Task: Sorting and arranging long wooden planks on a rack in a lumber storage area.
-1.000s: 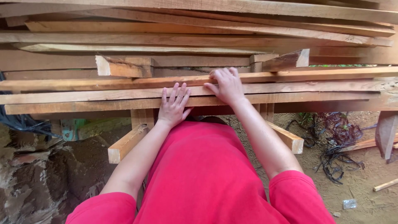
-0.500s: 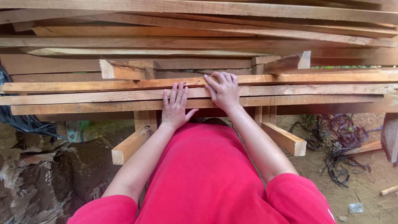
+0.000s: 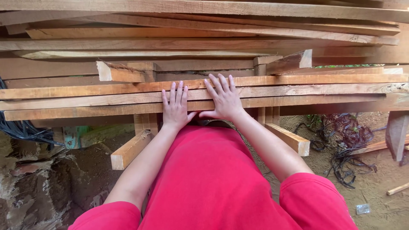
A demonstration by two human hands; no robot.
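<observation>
Both hands, left (image 3: 175,108) and right (image 3: 223,101), are laid flat with fingers spread on the near planks (image 3: 98,100), apparently steadying them on the stack, nothing being gripped.

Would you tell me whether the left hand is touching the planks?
Touching: the head view shows the left hand lying flat, fingers spread, on the planks, no gap visible.

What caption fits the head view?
Left hand and right hand lie flat, side by side, on stacked wooden planks.
</observation>
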